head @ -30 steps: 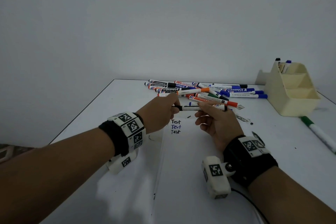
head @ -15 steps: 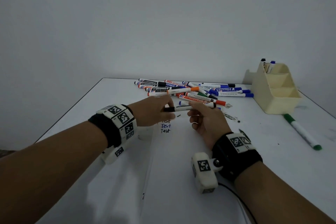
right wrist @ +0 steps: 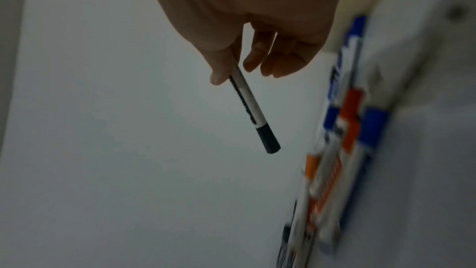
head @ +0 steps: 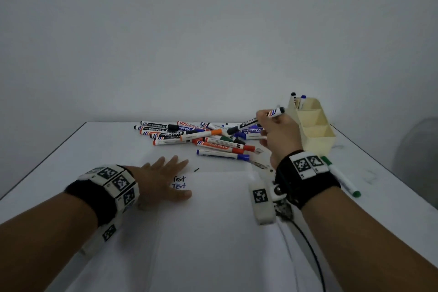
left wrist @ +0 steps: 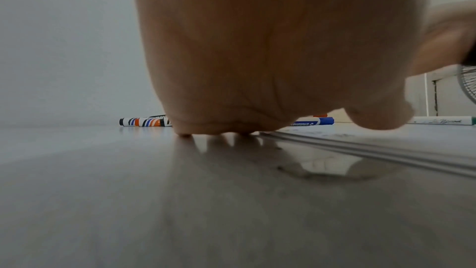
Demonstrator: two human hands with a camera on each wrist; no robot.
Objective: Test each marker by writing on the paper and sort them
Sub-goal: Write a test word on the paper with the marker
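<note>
My right hand (head: 276,125) is raised over the far right of the marker pile, next to the cream organizer (head: 312,125), and pinches a capped black marker (head: 254,122) that slants down to the left. The right wrist view has the same black marker (right wrist: 253,107) between thumb and fingers. My left hand (head: 163,178) lies flat with straight fingers on the left edge of the white paper (head: 213,220), beside the written words "Test" (head: 179,182). A pile of markers (head: 196,136) lies beyond the paper.
The organizer's far compartment holds two markers (head: 298,99). A green marker (head: 341,176) lies alone to the right of my right wrist. Wrappers and a small black scrap (head: 196,169) lie near the paper's top edge. The table's left edge (head: 40,161) runs diagonally.
Both hands held the black marker over the paper. Now the left hand has let go and come down flat on the paper, and the right hand has carried the marker up and right toward the organizer.
</note>
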